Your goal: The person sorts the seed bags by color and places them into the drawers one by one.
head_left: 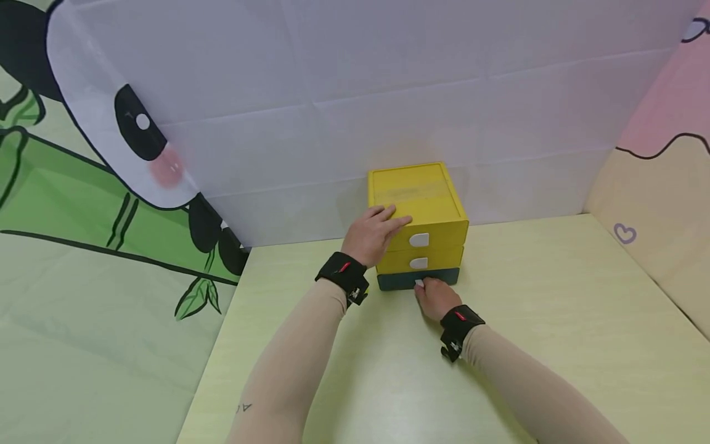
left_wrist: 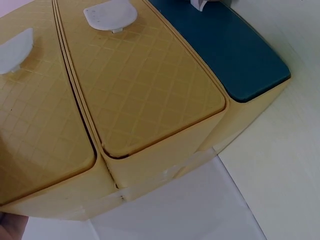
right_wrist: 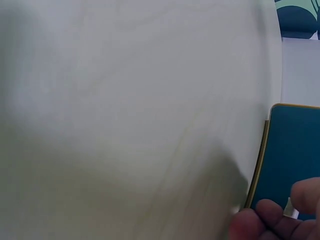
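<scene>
A small yellow chest of drawers [head_left: 417, 191] stands on the table against the back wall. Its two upper drawers are yellow with white tab handles; the bottom drawer [head_left: 396, 281] has a dark teal front. My left hand [head_left: 370, 234] rests on the chest's top left front corner, fingers spread over the edge. Down at the bottom drawer, my right hand [head_left: 438, 298] pinches the white tab handle [right_wrist: 291, 208] between thumb and fingers. All three drawer fronts look closed in the left wrist view, where the middle drawer [left_wrist: 150, 85] shows a diamond pattern.
The pale wooden table [head_left: 543, 296] spreads in front of the chest and to both sides. Behind it hangs a white cloth wall [head_left: 333, 123] with a printed panda face. A pink and cream printed cloth [head_left: 654, 203] borders the right side.
</scene>
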Motion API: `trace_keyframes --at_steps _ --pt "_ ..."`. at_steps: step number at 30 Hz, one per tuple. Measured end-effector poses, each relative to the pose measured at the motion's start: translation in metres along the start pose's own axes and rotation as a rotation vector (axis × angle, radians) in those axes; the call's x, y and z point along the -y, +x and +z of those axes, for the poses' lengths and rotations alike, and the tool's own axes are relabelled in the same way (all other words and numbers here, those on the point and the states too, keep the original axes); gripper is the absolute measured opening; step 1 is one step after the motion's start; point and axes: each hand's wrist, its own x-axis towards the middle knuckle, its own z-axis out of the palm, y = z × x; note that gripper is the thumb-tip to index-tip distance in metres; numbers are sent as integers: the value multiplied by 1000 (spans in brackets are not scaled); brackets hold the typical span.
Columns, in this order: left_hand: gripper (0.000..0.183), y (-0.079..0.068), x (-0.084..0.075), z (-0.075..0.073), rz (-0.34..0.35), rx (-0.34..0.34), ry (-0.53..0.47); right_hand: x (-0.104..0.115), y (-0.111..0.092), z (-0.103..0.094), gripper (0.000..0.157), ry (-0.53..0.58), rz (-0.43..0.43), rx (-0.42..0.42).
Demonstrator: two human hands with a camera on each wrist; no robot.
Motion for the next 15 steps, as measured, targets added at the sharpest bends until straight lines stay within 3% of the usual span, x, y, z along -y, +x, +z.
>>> trace_keyframes --at_steps 15 --pt "34 -1 -1 1 1 -18 -49 -1 -3 -1 27 2 -5 4"
